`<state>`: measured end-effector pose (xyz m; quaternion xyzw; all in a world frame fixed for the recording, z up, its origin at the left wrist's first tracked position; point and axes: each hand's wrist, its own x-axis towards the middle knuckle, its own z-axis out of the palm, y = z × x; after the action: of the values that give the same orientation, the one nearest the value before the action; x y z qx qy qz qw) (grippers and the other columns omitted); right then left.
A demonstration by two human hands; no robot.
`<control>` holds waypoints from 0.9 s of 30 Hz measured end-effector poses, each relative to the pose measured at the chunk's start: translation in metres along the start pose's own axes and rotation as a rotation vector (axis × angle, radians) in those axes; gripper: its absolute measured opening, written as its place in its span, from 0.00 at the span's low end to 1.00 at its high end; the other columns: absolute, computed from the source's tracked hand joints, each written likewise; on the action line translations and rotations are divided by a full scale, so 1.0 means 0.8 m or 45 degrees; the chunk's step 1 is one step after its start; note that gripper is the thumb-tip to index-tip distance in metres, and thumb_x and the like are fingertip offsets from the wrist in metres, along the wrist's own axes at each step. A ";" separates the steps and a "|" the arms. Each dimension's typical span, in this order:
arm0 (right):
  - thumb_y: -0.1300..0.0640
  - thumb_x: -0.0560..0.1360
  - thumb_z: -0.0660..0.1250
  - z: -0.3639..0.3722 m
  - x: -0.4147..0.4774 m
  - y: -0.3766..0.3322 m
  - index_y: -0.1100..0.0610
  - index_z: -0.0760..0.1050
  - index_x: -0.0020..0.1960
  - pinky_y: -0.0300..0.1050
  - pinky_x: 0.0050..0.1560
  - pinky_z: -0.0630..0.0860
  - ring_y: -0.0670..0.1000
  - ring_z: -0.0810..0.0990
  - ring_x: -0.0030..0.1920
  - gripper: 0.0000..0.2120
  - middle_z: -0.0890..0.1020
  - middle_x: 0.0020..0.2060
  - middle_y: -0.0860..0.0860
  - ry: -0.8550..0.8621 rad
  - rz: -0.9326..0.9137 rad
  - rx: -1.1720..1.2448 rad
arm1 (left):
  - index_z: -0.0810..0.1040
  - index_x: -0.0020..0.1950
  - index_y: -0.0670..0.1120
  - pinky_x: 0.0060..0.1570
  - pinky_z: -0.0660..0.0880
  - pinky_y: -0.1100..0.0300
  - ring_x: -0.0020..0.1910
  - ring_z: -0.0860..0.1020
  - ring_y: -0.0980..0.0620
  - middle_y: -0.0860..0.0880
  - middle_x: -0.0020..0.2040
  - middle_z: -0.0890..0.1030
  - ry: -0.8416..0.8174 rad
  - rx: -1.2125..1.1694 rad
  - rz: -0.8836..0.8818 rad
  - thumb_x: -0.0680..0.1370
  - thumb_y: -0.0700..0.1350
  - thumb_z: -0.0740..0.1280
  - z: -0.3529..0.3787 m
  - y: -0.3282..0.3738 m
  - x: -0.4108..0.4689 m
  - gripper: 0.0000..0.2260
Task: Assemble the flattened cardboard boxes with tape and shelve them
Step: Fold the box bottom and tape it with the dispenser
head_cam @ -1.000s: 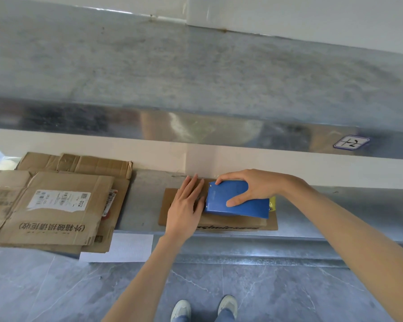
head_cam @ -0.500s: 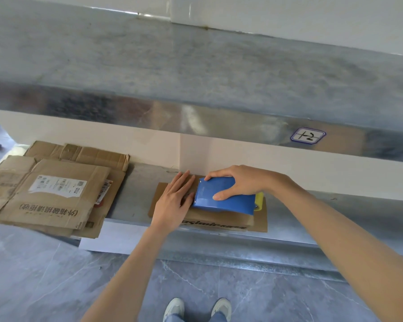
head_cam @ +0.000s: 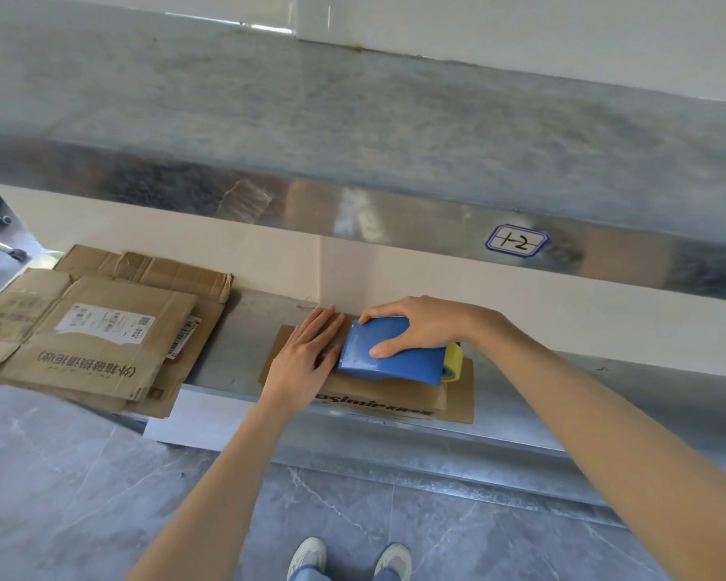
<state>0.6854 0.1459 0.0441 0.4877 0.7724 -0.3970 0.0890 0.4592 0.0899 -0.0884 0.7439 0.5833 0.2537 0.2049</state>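
One flattened box (head_cam: 457, 398) at the shelf (head_cam: 244, 341) edge.
It is pressed by the flat left hand (head_cam: 307, 356); one blue tape dispenser (head_cam: 388, 356) is gripped by the right hand (head_cam: 420, 325).

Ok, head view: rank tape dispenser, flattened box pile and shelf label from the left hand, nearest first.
1. Tape dispenser, just right of the left hand.
2. Flattened box pile, farther along to the left.
3. Shelf label, above and to the right.
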 end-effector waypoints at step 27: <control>0.38 0.72 0.73 -0.031 -0.103 0.110 0.27 0.70 0.63 0.40 0.54 0.76 0.40 0.79 0.53 0.22 0.77 0.61 0.35 0.050 0.120 0.097 | 0.60 0.78 0.60 0.75 0.61 0.52 0.77 0.46 0.67 0.64 0.78 0.56 -0.038 0.091 -0.021 0.80 0.64 0.50 0.000 -0.003 0.000 0.26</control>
<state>0.8055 0.1253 0.0574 0.5343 0.7345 -0.4118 0.0740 0.4576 0.0900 -0.0898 0.7496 0.5951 0.2198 0.1890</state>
